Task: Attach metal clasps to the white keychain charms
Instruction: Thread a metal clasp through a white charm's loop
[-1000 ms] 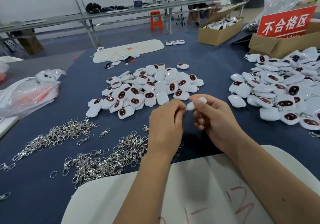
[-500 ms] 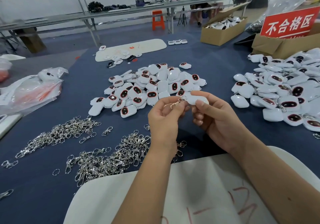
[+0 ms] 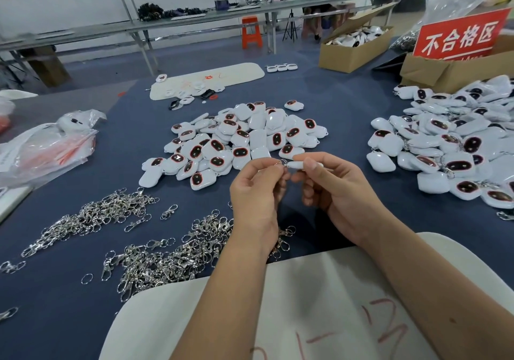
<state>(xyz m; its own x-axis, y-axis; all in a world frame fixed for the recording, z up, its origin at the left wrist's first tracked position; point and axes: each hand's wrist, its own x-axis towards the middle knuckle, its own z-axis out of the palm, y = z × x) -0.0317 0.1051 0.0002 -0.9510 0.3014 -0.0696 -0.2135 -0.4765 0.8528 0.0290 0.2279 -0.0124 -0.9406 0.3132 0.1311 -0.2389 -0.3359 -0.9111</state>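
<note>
My right hand (image 3: 338, 192) pinches a white charm (image 3: 298, 164) by its edge, held above the blue table. My left hand (image 3: 256, 195) pinches a small metal clasp (image 3: 280, 162) right at the charm's left end, ring against the charm. A heap of white charms with dark red-rimmed faces (image 3: 236, 142) lies just beyond my hands. Loose silver clasps (image 3: 167, 256) are piled at the lower left, partly under my left forearm.
A second heap of charms (image 3: 450, 142) fills the right side, some with clasps on. Cardboard boxes (image 3: 353, 50) and a red sign (image 3: 459, 36) stand behind it. A plastic bag (image 3: 47, 148) lies at the left. A white board (image 3: 319, 304) sits under my forearms.
My hands have closed in slightly and lowered; the clasp, held clear and tilted half a second ago, now sits against the charm's end. The view has shifted a little.
</note>
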